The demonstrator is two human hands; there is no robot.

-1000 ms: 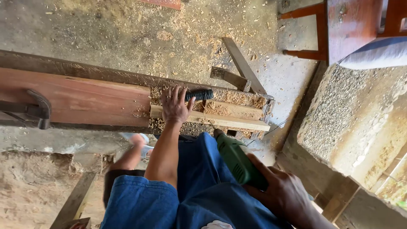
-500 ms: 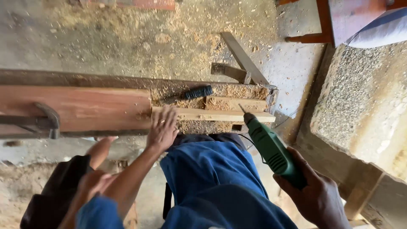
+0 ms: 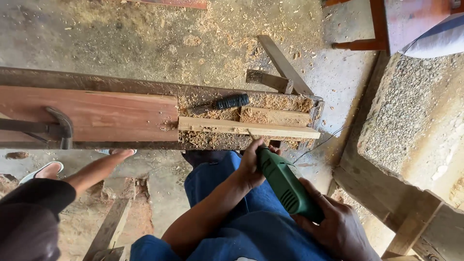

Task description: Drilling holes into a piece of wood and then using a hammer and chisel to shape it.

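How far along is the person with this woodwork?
Already done: a reddish board sits clamped by a metal clamp, and sawdust covers the bench. In hand: both hands, left hand and right hand, hold a green drill with its bit at the pale strip. No finished hole shows yet.

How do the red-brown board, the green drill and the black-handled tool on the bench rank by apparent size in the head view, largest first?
1. Red-brown board.
2. Green drill, though nearness to the camera enlarges it.
3. Black-handled tool.

One head camera looks steeply down, close over the workbench.
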